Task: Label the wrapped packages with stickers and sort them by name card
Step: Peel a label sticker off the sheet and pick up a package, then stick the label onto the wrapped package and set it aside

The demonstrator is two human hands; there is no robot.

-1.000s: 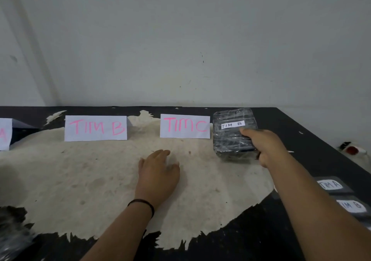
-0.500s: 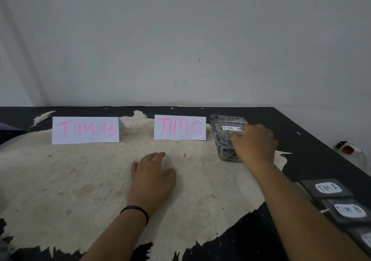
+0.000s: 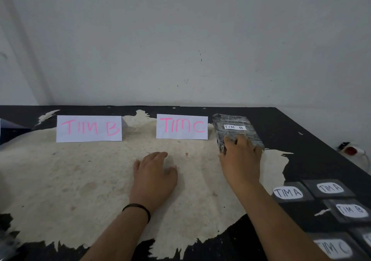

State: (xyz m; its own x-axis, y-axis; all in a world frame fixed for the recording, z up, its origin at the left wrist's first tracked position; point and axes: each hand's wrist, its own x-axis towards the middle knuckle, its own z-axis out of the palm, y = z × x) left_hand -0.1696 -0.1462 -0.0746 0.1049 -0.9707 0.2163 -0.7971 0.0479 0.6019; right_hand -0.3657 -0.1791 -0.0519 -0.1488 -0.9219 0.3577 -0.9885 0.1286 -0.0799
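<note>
Shifted nearer since a moment ago, now gripping the package's near edge: right hand (image 3: 240,160). Left of the TIM C card (image 3: 181,126): TIM B card (image 3: 89,128), probable destination. Below it, left hand (image 3: 154,175) flat on table (image 3: 291,124), fingers relaxed, empty. Just right: wrapped package (image 3: 236,129) labelled TIM B, missorted.

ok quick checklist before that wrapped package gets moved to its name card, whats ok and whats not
1. Sticker on the wrapped package legible: ok, the TIM B sticker reads clearly.
2. Package at matching card: not ok, it lies right of the TIM C card; the TIM B card stands further left.
3. Right hand grip: ok, fingers curl over the package's near end.
4. Left hand free: ok, it rests flat on the table.
5. Package underside: cannot tell.
</note>
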